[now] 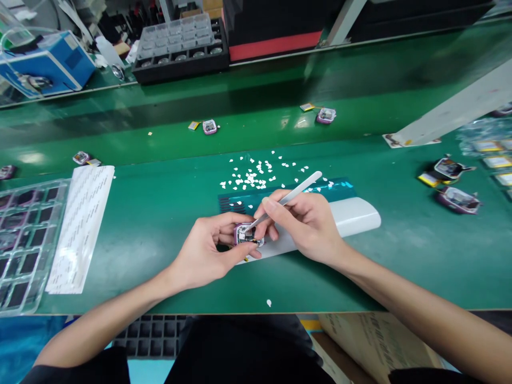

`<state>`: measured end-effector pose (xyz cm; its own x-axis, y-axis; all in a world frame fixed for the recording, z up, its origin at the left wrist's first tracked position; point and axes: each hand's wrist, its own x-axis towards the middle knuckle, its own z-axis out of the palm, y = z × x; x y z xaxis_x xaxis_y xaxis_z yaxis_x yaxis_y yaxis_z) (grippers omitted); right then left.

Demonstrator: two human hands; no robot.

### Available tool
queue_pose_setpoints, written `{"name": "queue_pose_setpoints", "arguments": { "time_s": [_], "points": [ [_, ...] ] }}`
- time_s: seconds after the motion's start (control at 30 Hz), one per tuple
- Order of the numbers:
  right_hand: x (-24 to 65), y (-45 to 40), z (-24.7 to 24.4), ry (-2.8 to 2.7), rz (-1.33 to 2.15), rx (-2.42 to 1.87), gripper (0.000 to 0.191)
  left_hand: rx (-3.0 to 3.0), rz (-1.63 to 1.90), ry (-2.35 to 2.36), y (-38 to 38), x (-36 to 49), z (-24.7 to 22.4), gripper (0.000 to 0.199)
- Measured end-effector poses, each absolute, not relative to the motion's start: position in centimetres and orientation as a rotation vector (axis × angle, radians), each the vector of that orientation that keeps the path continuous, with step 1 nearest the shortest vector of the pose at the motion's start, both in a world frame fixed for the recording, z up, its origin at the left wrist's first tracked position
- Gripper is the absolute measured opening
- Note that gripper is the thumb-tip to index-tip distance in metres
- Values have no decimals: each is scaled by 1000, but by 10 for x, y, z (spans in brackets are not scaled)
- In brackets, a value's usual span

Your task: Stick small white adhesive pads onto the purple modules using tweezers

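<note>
My left hand (214, 242) is closed around a small purple-rimmed device casing (242, 234), its open side up with a circuit board showing inside. In my right hand (302, 224) is a pair of metal tweezers (298, 191), gripped like a pen. The tweezers' tip points down into the casing; whether it pinches anything is too small to tell. Under both hands lie a white sheet with a curled end (356, 217) and a teal film strip (340, 186). Many small white pieces (252, 178) are scattered just beyond them.
A clear compartment tray (32, 240) and a printed white sheet (82, 224) lie at left. Similar casings with batteries sit along the back, like this casing (326, 115); another casing (458, 200) is at right. A white post (452, 106) rises at back right. One white piece (269, 303) lies near the front edge.
</note>
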<state>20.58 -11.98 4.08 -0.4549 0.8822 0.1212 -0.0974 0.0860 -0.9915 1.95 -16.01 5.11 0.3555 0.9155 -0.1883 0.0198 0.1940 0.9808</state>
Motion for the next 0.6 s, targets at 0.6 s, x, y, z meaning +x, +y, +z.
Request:
{"name": "queue_pose_setpoints", "arguments": {
  "time_s": [0.6],
  "points": [
    [206, -123, 42, -1634, 1370, -808, 28, 1163, 812, 991, -162, 19, 53, 18]
  ]
}}
